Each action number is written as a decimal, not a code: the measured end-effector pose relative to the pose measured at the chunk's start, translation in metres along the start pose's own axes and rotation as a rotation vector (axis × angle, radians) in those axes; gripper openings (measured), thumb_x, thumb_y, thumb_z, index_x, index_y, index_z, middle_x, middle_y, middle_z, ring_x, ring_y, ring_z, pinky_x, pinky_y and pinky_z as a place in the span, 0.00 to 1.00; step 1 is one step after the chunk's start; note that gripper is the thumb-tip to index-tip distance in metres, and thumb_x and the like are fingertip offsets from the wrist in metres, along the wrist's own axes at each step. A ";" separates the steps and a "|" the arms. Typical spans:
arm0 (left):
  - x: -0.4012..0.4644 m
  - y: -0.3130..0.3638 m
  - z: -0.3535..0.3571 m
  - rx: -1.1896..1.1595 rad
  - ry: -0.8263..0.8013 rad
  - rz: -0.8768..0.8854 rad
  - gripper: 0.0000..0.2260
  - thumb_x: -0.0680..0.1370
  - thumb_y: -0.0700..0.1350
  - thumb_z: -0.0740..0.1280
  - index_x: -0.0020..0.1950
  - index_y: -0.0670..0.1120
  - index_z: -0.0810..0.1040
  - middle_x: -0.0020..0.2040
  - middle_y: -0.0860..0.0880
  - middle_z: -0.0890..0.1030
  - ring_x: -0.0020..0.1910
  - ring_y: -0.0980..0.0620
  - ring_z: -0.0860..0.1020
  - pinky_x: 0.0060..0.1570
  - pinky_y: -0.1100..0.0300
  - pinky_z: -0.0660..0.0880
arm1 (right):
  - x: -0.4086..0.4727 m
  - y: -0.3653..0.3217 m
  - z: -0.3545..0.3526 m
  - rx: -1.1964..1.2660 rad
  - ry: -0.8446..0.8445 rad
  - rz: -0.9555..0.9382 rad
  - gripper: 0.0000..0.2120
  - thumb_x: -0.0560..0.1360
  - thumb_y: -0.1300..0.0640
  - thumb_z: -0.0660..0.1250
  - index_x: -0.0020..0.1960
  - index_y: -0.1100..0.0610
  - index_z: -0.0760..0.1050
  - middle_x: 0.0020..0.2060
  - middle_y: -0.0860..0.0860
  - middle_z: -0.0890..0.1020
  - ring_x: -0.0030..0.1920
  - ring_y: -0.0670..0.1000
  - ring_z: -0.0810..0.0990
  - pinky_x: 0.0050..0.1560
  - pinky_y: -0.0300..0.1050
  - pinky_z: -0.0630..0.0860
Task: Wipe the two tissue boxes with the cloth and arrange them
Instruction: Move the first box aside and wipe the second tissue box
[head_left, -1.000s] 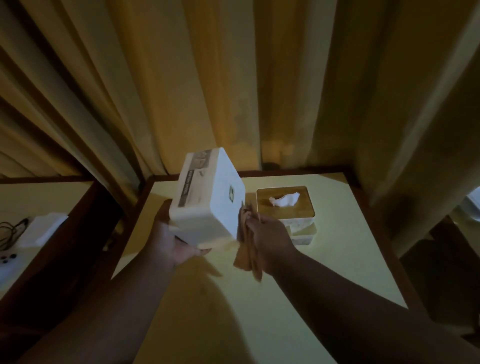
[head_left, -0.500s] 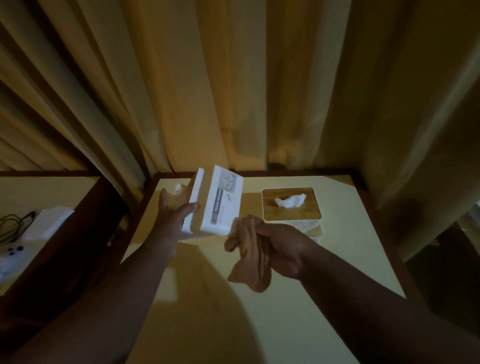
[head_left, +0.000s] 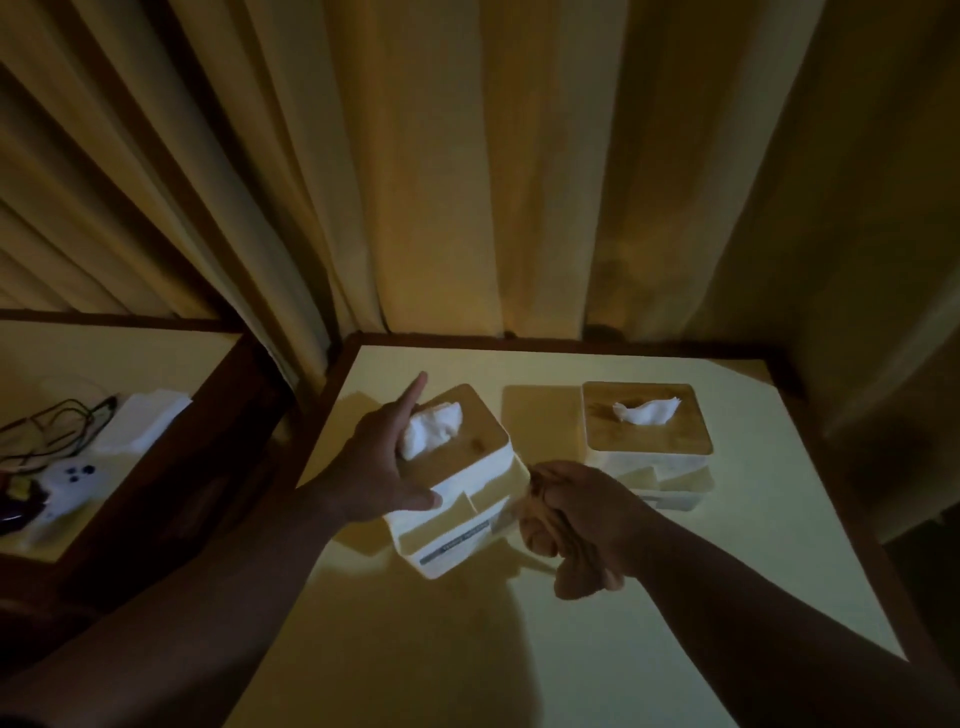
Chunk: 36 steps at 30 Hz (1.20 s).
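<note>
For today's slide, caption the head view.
Left hand rests on near tissue box; right hand grips cloth.

Both tissue boxes (head_left: 457, 499) (head_left: 647, 441) look smooth white plastic with matt wood-look lids; the cloth (head_left: 566, 545) is soft, crumpled fabric.

Two white tissue boxes with wooden lids are seen upright on the pale table. The nearer box (head_left: 457, 483) is turned at an angle, with tissue bunched at its slot and a label strip low on its front. The farther box (head_left: 647, 441) is set squarely, well apart. A crumpled tan cloth (head_left: 566, 545) is held beside the nearer box.
</note>
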<state>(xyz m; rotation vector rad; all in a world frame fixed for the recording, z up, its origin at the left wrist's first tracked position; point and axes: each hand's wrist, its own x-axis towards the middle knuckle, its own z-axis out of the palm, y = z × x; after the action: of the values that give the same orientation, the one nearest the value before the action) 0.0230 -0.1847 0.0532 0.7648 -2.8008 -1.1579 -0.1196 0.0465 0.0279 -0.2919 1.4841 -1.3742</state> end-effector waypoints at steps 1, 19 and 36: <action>0.003 -0.009 -0.006 0.021 -0.010 0.003 0.62 0.62 0.51 0.85 0.77 0.74 0.42 0.76 0.53 0.61 0.75 0.47 0.60 0.68 0.40 0.69 | 0.008 0.000 0.009 -0.075 0.004 0.028 0.14 0.79 0.67 0.57 0.53 0.63 0.81 0.38 0.63 0.81 0.34 0.56 0.77 0.34 0.49 0.73; 0.203 -0.107 -0.124 0.521 -0.184 0.240 0.61 0.63 0.50 0.83 0.79 0.69 0.40 0.81 0.51 0.57 0.78 0.45 0.56 0.74 0.42 0.62 | 0.204 -0.061 0.097 -0.154 0.133 0.135 0.14 0.80 0.61 0.63 0.60 0.66 0.79 0.53 0.68 0.83 0.47 0.61 0.82 0.47 0.51 0.79; 0.256 -0.141 -0.130 0.686 -0.263 0.229 0.58 0.71 0.49 0.79 0.80 0.65 0.34 0.84 0.54 0.43 0.81 0.47 0.48 0.75 0.35 0.49 | 0.268 -0.045 0.111 -0.109 0.157 0.150 0.23 0.79 0.55 0.65 0.74 0.51 0.70 0.65 0.58 0.79 0.59 0.59 0.81 0.63 0.58 0.79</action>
<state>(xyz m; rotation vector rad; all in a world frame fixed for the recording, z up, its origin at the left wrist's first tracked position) -0.1164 -0.4696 0.0107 0.2849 -3.4169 -0.2577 -0.1665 -0.2334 -0.0479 -0.1402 1.6793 -1.2205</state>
